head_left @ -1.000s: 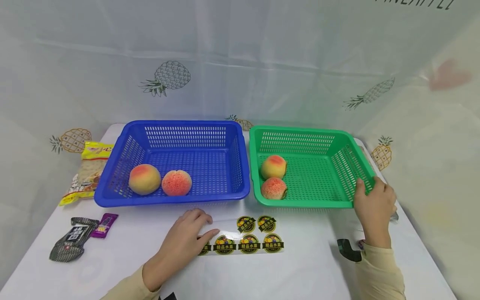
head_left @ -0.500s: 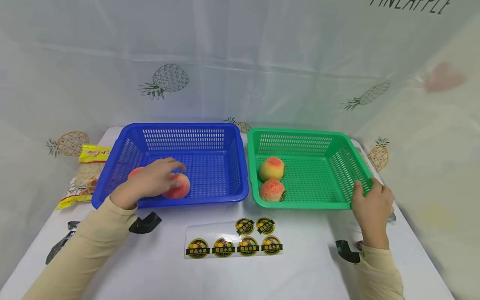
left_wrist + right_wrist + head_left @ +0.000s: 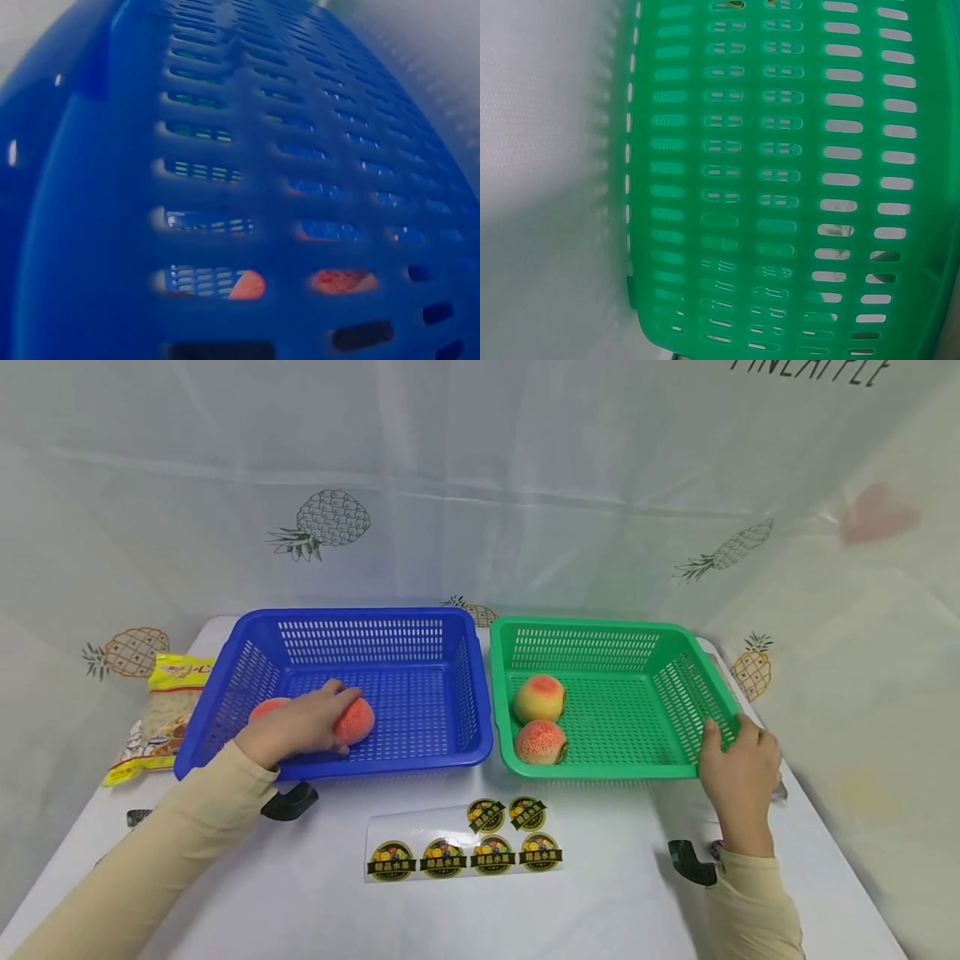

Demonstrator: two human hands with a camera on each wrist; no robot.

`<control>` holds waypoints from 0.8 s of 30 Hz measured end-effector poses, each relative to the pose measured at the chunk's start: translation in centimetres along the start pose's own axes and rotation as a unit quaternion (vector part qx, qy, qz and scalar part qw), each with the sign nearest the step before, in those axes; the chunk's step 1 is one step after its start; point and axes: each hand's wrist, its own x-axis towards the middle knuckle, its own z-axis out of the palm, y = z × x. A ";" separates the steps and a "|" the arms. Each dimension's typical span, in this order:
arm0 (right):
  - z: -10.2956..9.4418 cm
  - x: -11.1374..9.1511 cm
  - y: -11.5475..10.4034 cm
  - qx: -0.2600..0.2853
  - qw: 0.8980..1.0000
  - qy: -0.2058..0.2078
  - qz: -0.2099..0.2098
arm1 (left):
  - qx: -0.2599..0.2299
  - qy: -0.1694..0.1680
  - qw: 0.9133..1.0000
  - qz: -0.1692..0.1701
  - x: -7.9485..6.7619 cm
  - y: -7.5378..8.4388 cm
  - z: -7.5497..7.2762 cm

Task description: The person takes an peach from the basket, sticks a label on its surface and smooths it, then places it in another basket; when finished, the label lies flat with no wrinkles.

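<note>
Inside the blue plastic basket [image 3: 420,760], my left hand [image 3: 303,722] grips a pink-red peach [image 3: 356,721], fingers over its far side and thumb at the near side. A second peach [image 3: 267,707] lies to the left, mostly hidden behind that hand. My right hand [image 3: 742,777] holds the front right corner of the green plastic basket [image 3: 600,770], thumb inside the rim. Two peach-coloured fruits, one yellowish [image 3: 540,698] and one speckled red [image 3: 541,742], sit at the green basket's left side. The left wrist view shows the slotted blue wall [image 3: 255,195]; the right wrist view, the green wall [image 3: 742,165].
A clear sheet of round fruit stickers [image 3: 465,852] lies in front of the baskets. A yellow snack bag [image 3: 168,714] leans beside the blue basket. A pineapple-print cloth [image 3: 480,485] hangs behind the white table [image 3: 480,918].
My left hand has gone from the sticker sheet up into the blue basket and taken hold of the right-hand peach. The right hand stays on the green basket's corner.
</note>
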 end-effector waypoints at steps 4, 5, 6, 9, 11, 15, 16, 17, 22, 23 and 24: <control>-0.1 -0.1 0.0 -0.002 1.000 0.001 -0.001 | 0.003 0.015 1.000 0.004 0.3 -0.1 0.3; -0.2 -0.1 0.0 -0.003 1.000 0.001 -0.001 | 0.002 0.023 1.000 0.004 0.4 -0.2 0.3; -0.2 -0.1 0.0 -0.003 1.000 0.001 0.000 | -0.002 0.033 0.999 0.004 0.4 -0.2 0.3; -0.2 -0.1 0.0 -0.003 1.000 -0.002 0.001 | -0.028 0.062 0.998 -0.006 0.2 -0.2 0.0; -0.3 -0.1 0.0 -0.001 1.000 -0.005 0.004 | -0.047 0.074 0.996 -0.016 -0.4 0.0 -0.5; -0.4 -0.2 0.0 -0.002 1.000 -0.015 0.004 | -0.087 0.108 0.990 -0.005 -2.6 1.7 -1.7; -0.4 -0.2 -0.1 -0.001 1.000 -0.016 0.004 | -0.101 0.122 0.987 0.004 -3.4 2.3 -1.9; -0.5 -0.2 -0.1 -0.003 1.000 -0.019 0.003 | -0.114 0.137 0.984 0.013 -4.1 3.1 -2.0; -0.8 -0.1 -0.3 -0.016 0.999 -0.049 -0.001 | -0.199 0.159 0.966 0.043 -8.4 7.2 -1.0; -0.9 0.0 -0.4 -0.021 0.998 -0.059 -0.003 | -0.218 0.153 0.963 0.052 -9.1 8.0 -0.3; -1.0 0.0 -0.5 -0.026 0.998 -0.065 -0.005 | -0.236 0.140 0.959 0.062 -9.8 8.7 0.4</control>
